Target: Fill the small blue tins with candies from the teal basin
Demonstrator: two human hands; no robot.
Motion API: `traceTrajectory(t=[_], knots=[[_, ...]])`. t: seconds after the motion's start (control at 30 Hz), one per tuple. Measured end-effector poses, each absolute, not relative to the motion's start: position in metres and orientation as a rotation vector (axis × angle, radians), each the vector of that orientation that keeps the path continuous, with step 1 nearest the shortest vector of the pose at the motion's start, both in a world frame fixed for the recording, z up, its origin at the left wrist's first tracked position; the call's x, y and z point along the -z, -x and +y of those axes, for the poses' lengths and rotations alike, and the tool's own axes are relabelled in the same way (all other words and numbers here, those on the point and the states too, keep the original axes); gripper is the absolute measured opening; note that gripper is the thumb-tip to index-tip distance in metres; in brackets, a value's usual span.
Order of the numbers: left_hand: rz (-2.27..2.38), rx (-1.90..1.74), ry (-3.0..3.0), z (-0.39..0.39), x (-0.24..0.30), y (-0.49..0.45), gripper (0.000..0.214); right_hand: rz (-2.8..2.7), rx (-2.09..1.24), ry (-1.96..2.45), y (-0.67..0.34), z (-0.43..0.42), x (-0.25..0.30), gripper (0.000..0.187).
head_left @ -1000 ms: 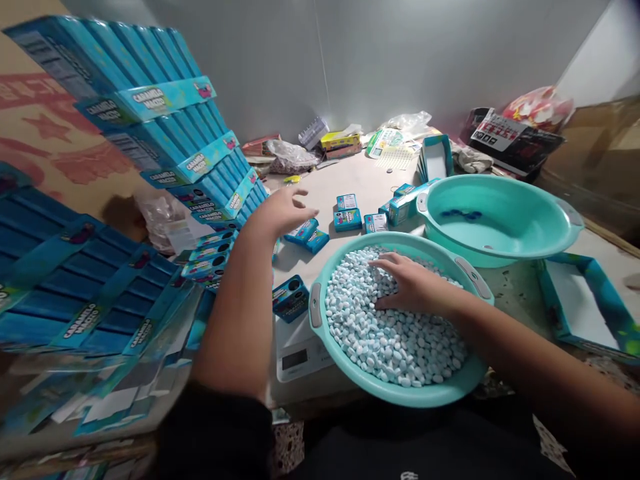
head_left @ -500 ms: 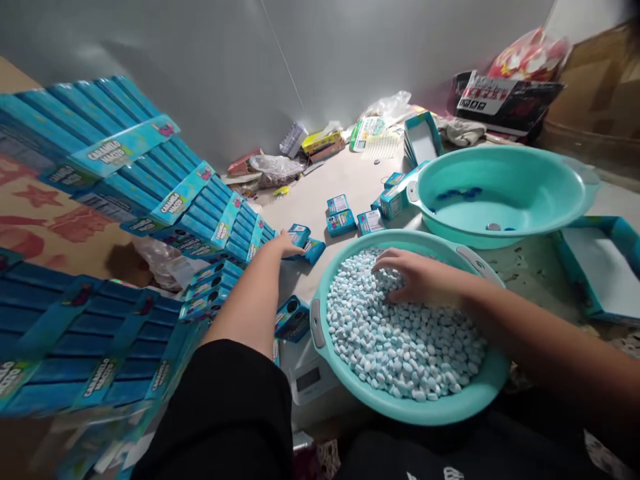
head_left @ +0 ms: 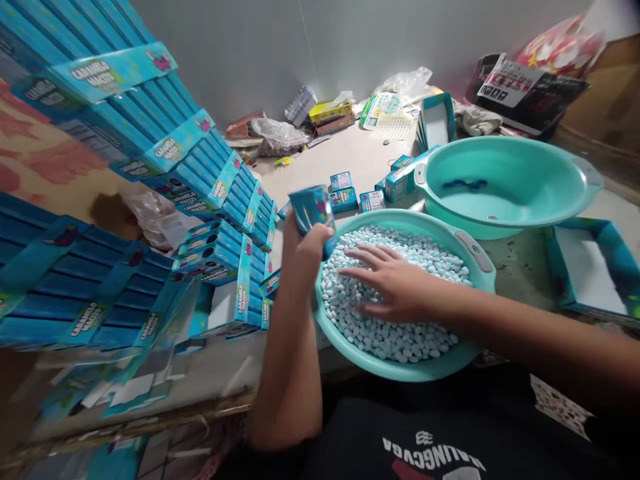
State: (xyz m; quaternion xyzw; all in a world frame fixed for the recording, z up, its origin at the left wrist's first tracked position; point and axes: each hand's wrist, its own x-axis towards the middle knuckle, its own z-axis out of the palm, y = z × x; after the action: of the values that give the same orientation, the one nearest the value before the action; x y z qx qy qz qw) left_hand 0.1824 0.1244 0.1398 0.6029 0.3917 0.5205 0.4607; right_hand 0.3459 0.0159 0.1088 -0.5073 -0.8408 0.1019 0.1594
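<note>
My left hand (head_left: 306, 248) is closed around a small blue candy box (head_left: 313, 208), raised just over the left rim of the teal basin (head_left: 400, 372). Whether the box's top is open I cannot tell. Pale blue and white candies (head_left: 400, 337) fill much of this basin. My right hand (head_left: 395, 283) lies palm down on the candies with its fingers spread, and no candy shows in its grip.
Tall stacks of blue candy cartons (head_left: 170, 150) rise on the left. Behind the basin lie several small blue boxes (head_left: 344, 199). A second teal basin (head_left: 505, 180) holds a few dark blue pieces. An open blue tray (head_left: 593, 263) sits at right.
My left hand has picked up a small blue box from the table and brought it to the basin's rim. My right hand's fingers have come up out of the candies and spread.
</note>
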Motion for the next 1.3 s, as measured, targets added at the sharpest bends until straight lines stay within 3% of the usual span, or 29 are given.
traceTrajectory(t=[0.23, 0.4, 0.5, 0.67, 0.83, 1.1, 1.3], knots=[[0.966, -1.231, -1.307, 0.108, -0.102, -0.204, 0.029, -2.387, -0.270, 1.694, -0.366, 0.033, -0.100, 0.068], [0.946, -1.231, -1.434, 0.110, -0.106, -0.198, 0.031, -2.097, -0.580, 1.922, -0.388, 0.045, -0.104, 0.105], [0.959, -1.203, -1.423, 0.109, -0.105, -0.197, 0.034, -2.022, -0.738, 1.943, -0.389, 0.044, -0.103, 0.112], [0.956, -1.159, -1.596, 0.112, -0.099, -0.201, 0.031, -1.950, -0.830, 1.873, -0.389, 0.040, -0.106, 0.094], [0.750, -1.147, -1.517, 0.114, -0.093, -0.213, 0.046, -1.750, -0.988, 1.918, -0.391, 0.044, -0.111, 0.079], [0.755, -1.151, -1.708, 0.116, -0.083, -0.223, 0.051, -1.321, -1.294, 1.816, -0.382, 0.052, -0.116, 0.042], [0.793, -1.145, -1.922, 0.116, -0.082, -0.225, 0.050, -1.001, -1.383, 1.886, -0.376, 0.050, -0.114, 0.054]])
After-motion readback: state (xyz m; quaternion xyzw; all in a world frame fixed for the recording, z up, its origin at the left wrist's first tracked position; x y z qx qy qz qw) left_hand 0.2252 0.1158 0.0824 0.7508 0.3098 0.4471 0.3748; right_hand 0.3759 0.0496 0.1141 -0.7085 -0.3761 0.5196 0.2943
